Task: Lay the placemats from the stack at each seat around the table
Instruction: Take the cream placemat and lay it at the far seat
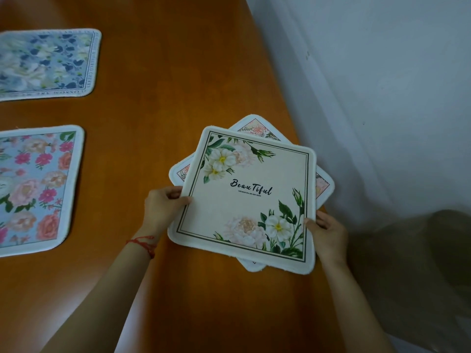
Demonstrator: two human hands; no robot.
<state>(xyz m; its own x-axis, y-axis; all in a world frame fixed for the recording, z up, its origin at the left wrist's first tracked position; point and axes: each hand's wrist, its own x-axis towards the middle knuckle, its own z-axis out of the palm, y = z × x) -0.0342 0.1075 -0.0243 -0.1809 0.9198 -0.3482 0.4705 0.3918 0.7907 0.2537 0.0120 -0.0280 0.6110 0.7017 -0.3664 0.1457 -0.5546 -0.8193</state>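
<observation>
My left hand (163,207) and right hand (327,231) pinch opposite edges of the cream placemat (244,200), atop the stack (325,183) at the table (178,98)'s right edge. I should lift it level, leaving the mat beneath undisturbed.

Glossy smooth wooden table (178,98), matt printed cloth placemats (244,200) with fuzzy white edging

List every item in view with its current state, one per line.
Beautiful placemat: gripped at both side edges, skewed over another mat.
Lower placemat: lies beneath, corners showing.
Blue floral placemat: laid flat.
Pink floral placemat: laid flat.
Left hand: holding mat edge.
Right hand: holding mat edge.
Table: bears all mats.
</observation>
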